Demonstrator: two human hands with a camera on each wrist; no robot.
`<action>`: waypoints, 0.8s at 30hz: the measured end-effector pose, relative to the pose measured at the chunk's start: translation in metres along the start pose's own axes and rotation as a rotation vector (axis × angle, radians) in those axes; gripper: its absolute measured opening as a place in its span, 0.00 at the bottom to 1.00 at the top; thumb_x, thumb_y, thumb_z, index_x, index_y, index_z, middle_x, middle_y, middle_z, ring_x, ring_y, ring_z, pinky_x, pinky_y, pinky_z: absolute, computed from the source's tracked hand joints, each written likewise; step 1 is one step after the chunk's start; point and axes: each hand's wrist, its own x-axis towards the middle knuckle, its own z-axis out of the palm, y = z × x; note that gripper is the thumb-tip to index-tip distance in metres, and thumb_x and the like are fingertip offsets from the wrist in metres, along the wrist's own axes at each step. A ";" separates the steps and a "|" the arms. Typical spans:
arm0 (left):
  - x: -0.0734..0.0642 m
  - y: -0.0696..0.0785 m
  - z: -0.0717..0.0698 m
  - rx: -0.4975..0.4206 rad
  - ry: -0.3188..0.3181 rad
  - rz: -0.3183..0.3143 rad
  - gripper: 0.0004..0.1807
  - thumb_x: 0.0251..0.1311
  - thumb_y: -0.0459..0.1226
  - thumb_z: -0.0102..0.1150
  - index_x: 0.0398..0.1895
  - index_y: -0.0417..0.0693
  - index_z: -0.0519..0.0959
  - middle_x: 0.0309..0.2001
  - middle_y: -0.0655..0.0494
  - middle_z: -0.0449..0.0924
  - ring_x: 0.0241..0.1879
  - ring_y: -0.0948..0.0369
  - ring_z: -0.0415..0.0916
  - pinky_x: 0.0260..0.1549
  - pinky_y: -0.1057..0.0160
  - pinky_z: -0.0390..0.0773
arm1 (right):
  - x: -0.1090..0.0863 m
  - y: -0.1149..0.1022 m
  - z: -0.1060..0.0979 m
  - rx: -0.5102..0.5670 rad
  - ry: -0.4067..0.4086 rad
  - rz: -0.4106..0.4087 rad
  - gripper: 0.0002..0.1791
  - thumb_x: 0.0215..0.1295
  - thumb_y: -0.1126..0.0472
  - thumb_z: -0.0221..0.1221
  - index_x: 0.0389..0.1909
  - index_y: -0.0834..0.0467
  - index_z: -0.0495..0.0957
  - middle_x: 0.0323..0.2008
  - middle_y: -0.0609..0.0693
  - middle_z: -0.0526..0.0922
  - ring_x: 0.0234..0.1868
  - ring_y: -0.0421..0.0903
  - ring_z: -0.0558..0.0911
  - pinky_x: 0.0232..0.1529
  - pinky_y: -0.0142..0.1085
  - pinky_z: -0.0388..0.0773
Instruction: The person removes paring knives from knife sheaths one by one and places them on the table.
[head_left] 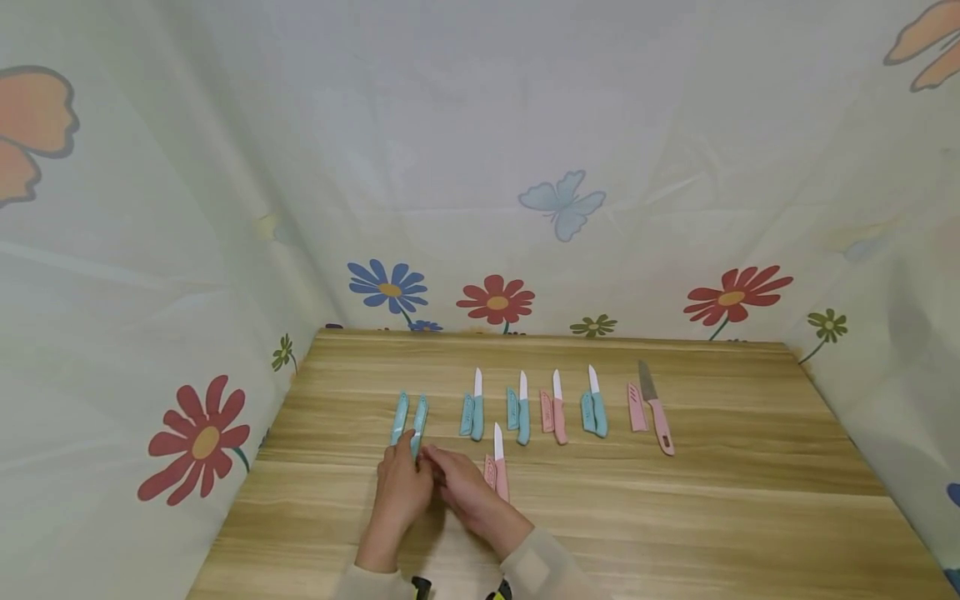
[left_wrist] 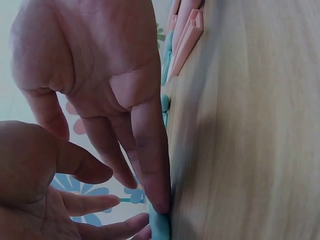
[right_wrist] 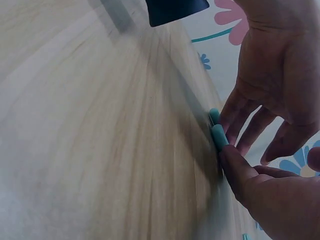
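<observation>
Two slim teal knives, the left one [head_left: 400, 415] and the right one [head_left: 421, 410], lie side by side at the table's left, their blades not visible. My left hand [head_left: 405, 483] rests over their near ends, its fingers loosely extended. Close beside it, my right hand [head_left: 467, 487] reaches in from the right. In the right wrist view my right hand [right_wrist: 280, 205] touches the end of a teal handle [right_wrist: 219, 137] with an outstretched finger, and my left hand [right_wrist: 277, 75] has its fingertips by the knives. Neither hand visibly grips anything.
A pink knife [head_left: 500, 475] with its sheath [head_left: 490, 472] lies beside my right hand. Behind it stretches a row of several unsheathed teal and pink knives, ending at a grey-bladed pink-handled knife [head_left: 660, 425]. Flowered white sheeting [head_left: 480, 167] encloses the wooden table [head_left: 712, 533].
</observation>
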 end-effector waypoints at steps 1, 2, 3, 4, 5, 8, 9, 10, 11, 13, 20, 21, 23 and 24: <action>0.000 0.000 0.000 0.001 0.006 0.000 0.27 0.67 0.32 0.55 0.69 0.34 0.70 0.51 0.31 0.77 0.46 0.37 0.75 0.44 0.43 0.76 | 0.000 0.000 0.000 -0.001 0.001 0.002 0.30 0.83 0.51 0.46 0.68 0.72 0.71 0.64 0.61 0.81 0.59 0.40 0.80 0.65 0.37 0.79; 0.001 0.000 0.000 -0.001 0.012 -0.001 0.26 0.67 0.32 0.55 0.69 0.34 0.71 0.50 0.32 0.78 0.46 0.38 0.75 0.43 0.43 0.76 | 0.000 -0.001 -0.001 0.000 0.002 0.005 0.30 0.83 0.51 0.46 0.68 0.73 0.71 0.64 0.61 0.81 0.59 0.40 0.81 0.65 0.38 0.79; 0.001 0.000 0.000 -0.003 0.018 -0.002 0.26 0.68 0.32 0.55 0.68 0.35 0.71 0.49 0.32 0.78 0.45 0.38 0.75 0.43 0.44 0.76 | 0.000 -0.001 -0.001 -0.002 0.002 0.003 0.30 0.83 0.51 0.45 0.68 0.73 0.70 0.64 0.63 0.80 0.59 0.41 0.81 0.65 0.40 0.80; 0.001 0.001 0.000 -0.009 0.028 0.002 0.26 0.67 0.32 0.56 0.68 0.34 0.72 0.49 0.32 0.78 0.45 0.38 0.75 0.43 0.43 0.76 | -0.001 -0.001 -0.001 0.003 0.006 0.004 0.30 0.83 0.52 0.45 0.68 0.74 0.69 0.65 0.65 0.79 0.59 0.42 0.81 0.66 0.40 0.80; 0.002 0.000 -0.001 -0.014 0.036 0.004 0.25 0.67 0.31 0.57 0.67 0.34 0.72 0.49 0.33 0.78 0.45 0.38 0.76 0.43 0.43 0.76 | -0.001 -0.002 -0.002 0.005 0.008 0.003 0.30 0.83 0.52 0.45 0.69 0.75 0.68 0.66 0.67 0.78 0.59 0.43 0.81 0.66 0.41 0.80; 0.003 0.000 0.000 -0.024 0.059 0.015 0.25 0.64 0.29 0.58 0.65 0.33 0.73 0.51 0.33 0.80 0.47 0.37 0.76 0.45 0.41 0.76 | -0.002 -0.003 -0.002 0.021 0.018 -0.001 0.31 0.83 0.54 0.44 0.70 0.77 0.65 0.67 0.72 0.74 0.59 0.46 0.82 0.66 0.43 0.81; 0.004 -0.001 0.000 -0.023 0.065 0.019 0.25 0.63 0.28 0.59 0.64 0.33 0.73 0.51 0.33 0.81 0.47 0.37 0.77 0.46 0.41 0.77 | -0.003 -0.003 -0.002 0.025 0.021 -0.003 0.31 0.83 0.55 0.44 0.69 0.78 0.64 0.67 0.73 0.73 0.59 0.46 0.82 0.65 0.43 0.81; 0.005 -0.001 0.000 -0.022 0.072 0.024 0.25 0.62 0.27 0.59 0.63 0.32 0.74 0.51 0.34 0.81 0.48 0.37 0.77 0.47 0.40 0.77 | -0.003 -0.003 -0.002 0.034 0.026 0.000 0.30 0.83 0.55 0.44 0.69 0.79 0.64 0.67 0.73 0.73 0.59 0.46 0.83 0.65 0.42 0.81; 0.005 -0.002 0.001 -0.018 0.077 0.024 0.25 0.61 0.27 0.59 0.63 0.32 0.74 0.51 0.34 0.82 0.48 0.37 0.77 0.48 0.40 0.77 | -0.003 -0.003 -0.003 0.040 0.030 0.001 0.30 0.83 0.55 0.44 0.69 0.79 0.64 0.66 0.74 0.74 0.58 0.47 0.83 0.64 0.42 0.82; 0.007 -0.005 0.002 -0.015 0.088 0.019 0.25 0.59 0.25 0.60 0.62 0.31 0.74 0.49 0.35 0.82 0.47 0.38 0.78 0.48 0.40 0.78 | -0.004 -0.004 -0.003 0.056 0.035 0.005 0.30 0.83 0.56 0.44 0.69 0.79 0.64 0.66 0.74 0.74 0.59 0.48 0.83 0.63 0.41 0.82; 0.013 -0.011 0.000 -0.021 0.083 -0.013 0.28 0.52 0.23 0.59 0.61 0.28 0.76 0.43 0.38 0.82 0.41 0.44 0.79 0.42 0.44 0.80 | -0.008 -0.006 -0.002 0.086 0.038 0.014 0.29 0.83 0.56 0.45 0.67 0.79 0.66 0.63 0.72 0.77 0.58 0.51 0.85 0.66 0.46 0.81; 0.013 -0.011 -0.001 -0.025 0.076 -0.017 0.29 0.51 0.23 0.59 0.61 0.28 0.76 0.43 0.39 0.82 0.41 0.45 0.80 0.42 0.44 0.80 | -0.009 -0.007 -0.002 0.092 0.043 0.013 0.28 0.83 0.56 0.45 0.66 0.79 0.66 0.63 0.72 0.78 0.57 0.50 0.85 0.66 0.47 0.81; 0.014 -0.012 -0.002 -0.043 0.061 -0.019 0.29 0.50 0.23 0.59 0.61 0.28 0.76 0.42 0.39 0.83 0.40 0.46 0.81 0.42 0.45 0.81 | -0.010 -0.008 -0.002 0.098 0.055 0.010 0.27 0.82 0.57 0.46 0.65 0.78 0.68 0.61 0.72 0.79 0.52 0.47 0.86 0.66 0.48 0.80; 0.015 -0.012 -0.003 -0.053 0.054 -0.020 0.29 0.50 0.23 0.58 0.61 0.28 0.76 0.42 0.40 0.84 0.41 0.46 0.81 0.43 0.46 0.81 | -0.010 -0.008 -0.003 0.098 0.062 0.009 0.27 0.82 0.57 0.47 0.65 0.78 0.68 0.61 0.71 0.79 0.51 0.45 0.86 0.66 0.48 0.80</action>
